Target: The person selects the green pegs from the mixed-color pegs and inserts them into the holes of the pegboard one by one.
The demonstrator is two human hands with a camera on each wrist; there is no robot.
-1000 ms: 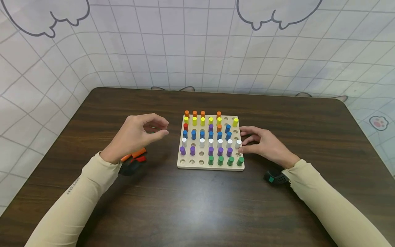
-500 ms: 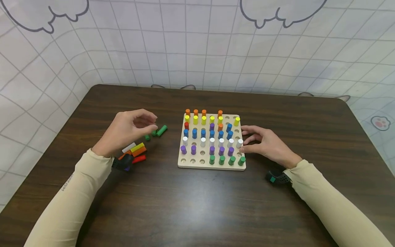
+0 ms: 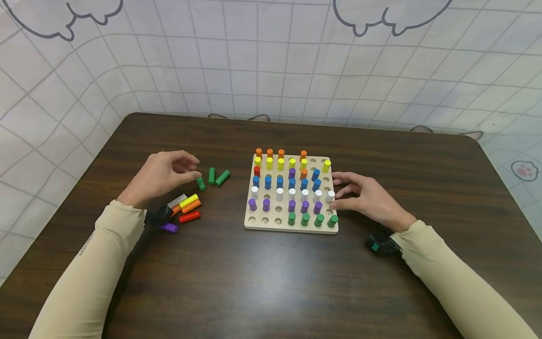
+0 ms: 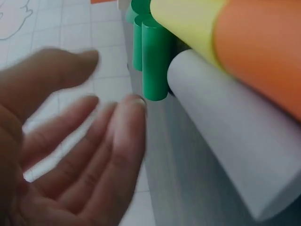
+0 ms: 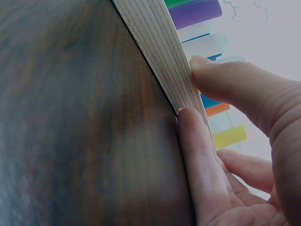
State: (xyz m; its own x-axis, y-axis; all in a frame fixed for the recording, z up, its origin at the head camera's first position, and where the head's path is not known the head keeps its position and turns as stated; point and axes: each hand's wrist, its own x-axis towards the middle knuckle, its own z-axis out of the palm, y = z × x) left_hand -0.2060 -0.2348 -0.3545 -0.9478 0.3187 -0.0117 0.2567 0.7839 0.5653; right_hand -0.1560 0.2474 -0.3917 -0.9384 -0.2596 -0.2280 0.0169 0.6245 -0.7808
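A grid-patterned backdrop [image 3: 296, 61] stands behind the dark wooden table [image 3: 271, 287]. The pegboard [image 3: 271, 227] lies flat on the table, between both hands and adjacent to the right hand [image 3: 367, 200]. The right hand is relaxed; its thumb and a fingertip touch the board's right edge. The left hand [image 3: 158, 175] is wide, thumb and fingers parted, gripping nothing. A dark strap [image 3: 381, 245] encircles the right wrist.

Upright pegs fill much of the board: green pegs [image 3: 305, 219] in the nearest row, then purple, white and blue, a mixed row, yellow, and orange farthest. Three loose green pegs [image 3: 222, 178] lie beside the left fingertips; contact with the nearest cannot be determined. Close to the left wrist lie loose white, yellow [image 3: 188, 200], orange, red [image 3: 189, 216] and purple pegs [image 3: 169, 228].
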